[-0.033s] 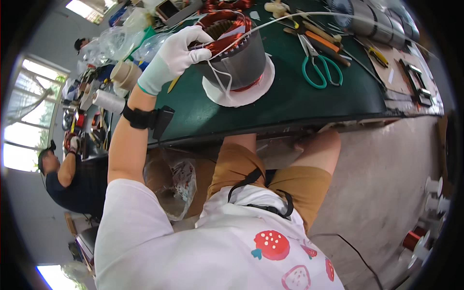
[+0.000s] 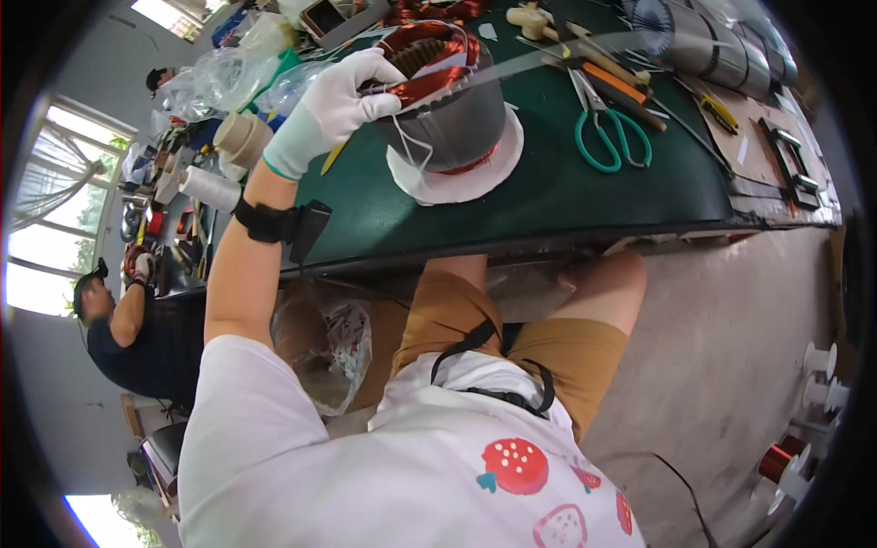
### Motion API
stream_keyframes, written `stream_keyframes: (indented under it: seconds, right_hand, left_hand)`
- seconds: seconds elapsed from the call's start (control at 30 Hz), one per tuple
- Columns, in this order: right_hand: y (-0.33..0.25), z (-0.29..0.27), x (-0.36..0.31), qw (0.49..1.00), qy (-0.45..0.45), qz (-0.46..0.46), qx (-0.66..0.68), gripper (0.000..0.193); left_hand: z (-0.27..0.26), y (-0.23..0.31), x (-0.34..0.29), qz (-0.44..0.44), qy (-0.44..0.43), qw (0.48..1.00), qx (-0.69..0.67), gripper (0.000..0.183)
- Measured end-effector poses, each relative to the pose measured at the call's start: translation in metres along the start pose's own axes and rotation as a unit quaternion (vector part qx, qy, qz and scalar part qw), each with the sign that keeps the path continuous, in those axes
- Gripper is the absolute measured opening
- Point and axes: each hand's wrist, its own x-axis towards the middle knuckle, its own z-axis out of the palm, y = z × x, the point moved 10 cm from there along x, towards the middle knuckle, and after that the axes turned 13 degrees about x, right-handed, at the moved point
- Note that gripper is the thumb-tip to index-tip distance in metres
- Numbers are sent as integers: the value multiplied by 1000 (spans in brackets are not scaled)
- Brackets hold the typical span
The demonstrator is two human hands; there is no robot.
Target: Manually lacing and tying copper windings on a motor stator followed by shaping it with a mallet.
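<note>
A dark grey motor stator (image 2: pixel 454 137) with copper-coloured windings (image 2: pixel 437 84) at its top stands on a round white pad (image 2: pixel 501 170) on the green table. My left hand (image 2: pixel 354 89), in a white glove, is closed on the near-left edge of the windings, thumb and fingers pinching there. White cord (image 2: pixel 417 144) hangs in a small loop down the stator's side below my thumb. From the stator's top a pale, motion-blurred streak of cord (image 2: pixel 557 57) runs off to the right. My right hand is out of the picture.
Teal-handled scissors (image 2: pixel 598 139), an orange-handled tool (image 2: pixel 610 80) and yellow pliers (image 2: pixel 720 113) lie to the right. Finished-looking grey cylinders (image 2: pixel 703 50) sit beyond. At left stand a white thread spool (image 2: pixel 210 189) and plastic bags (image 2: pixel 219 87). A co-worker (image 2: pixel 137 333) sits far left.
The cord to the right has gone from a sharp, arched line to a blurred, lower streak. The loop by the stator is smaller. My left hand keeps its hold.
</note>
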Motion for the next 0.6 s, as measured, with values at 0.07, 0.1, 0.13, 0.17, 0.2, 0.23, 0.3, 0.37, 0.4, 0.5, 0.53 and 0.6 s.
stream_keyframes:
  seconds: [0.07,0.1,0.13,0.17,0.2,0.23,0.3,0.37,0.4,0.5,0.53,0.6]
  right_hand:
    - [2,-22,-22,996,38,66,48,43]
    - [-6,-14,-25,989,46,92,110,43]
    - [-23,11,-24,975,40,123,179,44]
    - [-44,55,-24,947,20,165,273,45]
    - [-73,106,-23,900,-11,215,379,45]
    - [-113,157,-27,839,-47,263,474,46]
    - [-192,233,-21,862,-150,227,428,41]
    - [-326,316,-24,869,-345,108,338,30]
    - [-387,356,-37,821,-426,131,356,28]
    - [-538,394,-43,749,-548,-39,371,23]
    - [-572,405,-38,752,-549,-77,357,22]
    - [-641,424,-25,752,-564,-122,319,23]
  left_hand:
    - [-8,15,5,43,37,998,-18,27]
    - [-26,29,3,35,53,997,-44,26]
    - [-27,32,2,40,58,997,-45,26]
    - [-28,29,2,32,69,997,-22,25]
    - [-28,26,1,26,80,996,1,23]
    - [-21,21,0,1,86,996,-15,21]
    - [-11,31,6,6,105,994,-33,22]
    - [-6,34,10,16,100,995,-21,23]
    - [-11,31,2,12,96,995,-1,23]
    - [-21,37,-3,33,140,989,-19,24]
    - [-23,39,-4,31,148,988,-22,24]
    - [-24,36,-7,21,166,986,-2,24]
